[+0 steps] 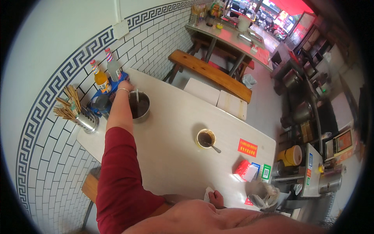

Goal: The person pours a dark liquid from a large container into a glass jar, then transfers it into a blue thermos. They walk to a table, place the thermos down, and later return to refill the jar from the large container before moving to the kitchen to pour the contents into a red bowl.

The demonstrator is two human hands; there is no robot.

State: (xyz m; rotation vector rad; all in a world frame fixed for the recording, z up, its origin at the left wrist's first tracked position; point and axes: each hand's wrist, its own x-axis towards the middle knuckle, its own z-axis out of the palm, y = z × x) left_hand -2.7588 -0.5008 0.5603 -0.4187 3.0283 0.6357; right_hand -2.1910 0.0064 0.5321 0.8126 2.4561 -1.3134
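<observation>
My left arm, in a dark red sleeve, stretches to the wall side of the table. My left hand (pixel 126 85) is at the edge of a blue plastic rack (pixel 119 82), beside a steel pot (pixel 143 112) with dark contents and a metal handle standing in it. Its fingers are partly hidden, so its hold is unclear. Two bottles, one orange (pixel 102 81) and one clear (pixel 113 66), stand by the rack. My right hand (pixel 216 199), near the table's front edge, is closed on a crumpled white tissue (pixel 208 193). A small tub (pixel 199 144) of dark sauce with a spoon stands mid-table.
A perforated steel holder (pixel 89 121) of chopsticks and a dark-lidded jar (pixel 102 103) stand by the wall. To the right are a red tissue pack (pixel 243 169), code stands (pixel 266 172) and a bag-lined container (pixel 263 194). A wooden bench (pixel 210 74) lies beyond the table.
</observation>
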